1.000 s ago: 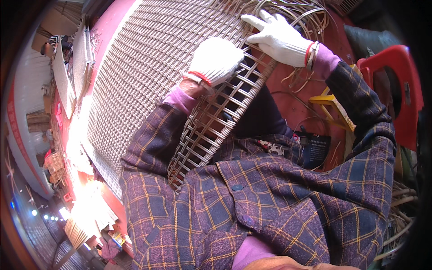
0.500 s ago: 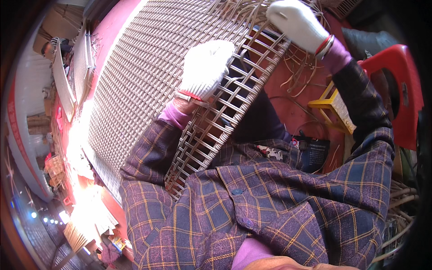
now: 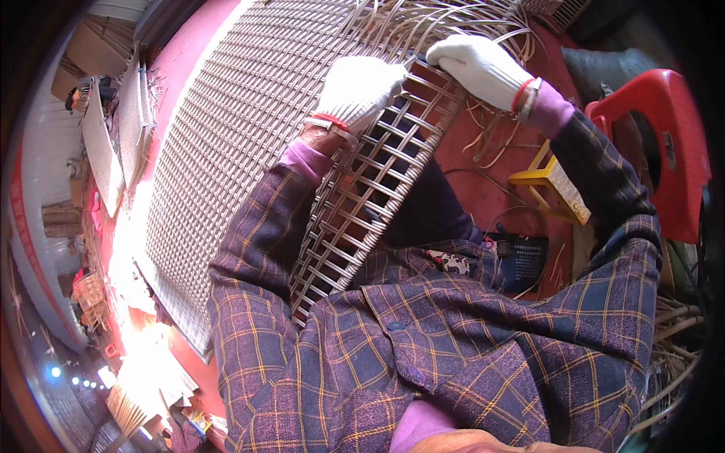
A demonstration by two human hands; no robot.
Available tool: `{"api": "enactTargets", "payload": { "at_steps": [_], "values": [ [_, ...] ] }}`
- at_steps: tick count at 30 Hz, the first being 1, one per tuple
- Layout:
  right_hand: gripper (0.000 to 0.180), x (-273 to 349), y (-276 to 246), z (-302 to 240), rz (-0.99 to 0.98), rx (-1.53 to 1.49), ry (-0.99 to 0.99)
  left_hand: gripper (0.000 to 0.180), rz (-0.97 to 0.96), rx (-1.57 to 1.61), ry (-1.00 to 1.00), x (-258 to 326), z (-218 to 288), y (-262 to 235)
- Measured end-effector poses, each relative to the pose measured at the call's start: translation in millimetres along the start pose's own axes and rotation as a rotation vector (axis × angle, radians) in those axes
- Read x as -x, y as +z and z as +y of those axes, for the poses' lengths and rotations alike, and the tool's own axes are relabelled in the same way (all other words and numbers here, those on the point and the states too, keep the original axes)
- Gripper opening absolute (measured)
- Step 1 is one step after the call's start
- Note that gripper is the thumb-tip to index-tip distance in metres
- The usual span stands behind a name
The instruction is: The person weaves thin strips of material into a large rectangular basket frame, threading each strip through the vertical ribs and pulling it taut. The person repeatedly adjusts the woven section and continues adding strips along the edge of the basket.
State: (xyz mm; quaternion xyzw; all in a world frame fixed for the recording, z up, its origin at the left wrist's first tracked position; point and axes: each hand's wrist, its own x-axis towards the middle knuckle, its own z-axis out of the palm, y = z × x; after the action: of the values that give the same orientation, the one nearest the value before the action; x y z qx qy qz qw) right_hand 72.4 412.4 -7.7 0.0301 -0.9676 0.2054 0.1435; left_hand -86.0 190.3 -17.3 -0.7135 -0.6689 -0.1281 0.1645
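Note:
A large woven wicker panel [image 3: 226, 151] leans across my lap, densely woven on the left and an open lattice frame [image 3: 370, 204] on its near side. My left hand [image 3: 359, 87], in a white glove, presses on the panel where the weave meets the lattice. My right hand [image 3: 479, 68], also white-gloved, grips the top edge of the lattice beside loose wicker strands [image 3: 453, 23]. Both arms wear purple plaid sleeves.
A red plastic chair [image 3: 664, 143] stands at the right. A small yellow wooden stool [image 3: 555, 189] sits on the red floor beside it. Loose cane strands [image 3: 680, 340] lie at the lower right. More woven panels [image 3: 102, 143] lean at the far left.
Both hands have shifted along the panel's upper edge; the right hand moved from spread fingers on the strands to a grip on the lattice edge. The panel tilted slightly.

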Motion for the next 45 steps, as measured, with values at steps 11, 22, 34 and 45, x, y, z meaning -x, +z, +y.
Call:
{"api": "enactTargets", "payload": {
  "at_steps": [11, 22, 34, 45],
  "values": [
    [0.015, -64.1, -23.5, 2.6, -0.743, -0.258, 0.272, 0.031, -0.338, 0.0, 0.031, -30.6, -11.0, 30.1],
    [0.014, -60.3, -75.2, 34.2, -0.317, 0.222, -0.205, 0.023, 0.037, 0.967, -0.793, 33.4, 10.4, -18.6],
    [0.027, -20.8, -7.9, 0.3, -0.484, -0.103, -0.01, 0.025, -0.045, 0.262, -0.255, 103.4, 157.8, -67.2],
    [0.024, -36.0, -47.6, 171.0, -0.276, 0.587, -0.523, 0.033, 0.0, 0.031, -0.448, 131.0, 194.4, -43.5]
  ]
}}
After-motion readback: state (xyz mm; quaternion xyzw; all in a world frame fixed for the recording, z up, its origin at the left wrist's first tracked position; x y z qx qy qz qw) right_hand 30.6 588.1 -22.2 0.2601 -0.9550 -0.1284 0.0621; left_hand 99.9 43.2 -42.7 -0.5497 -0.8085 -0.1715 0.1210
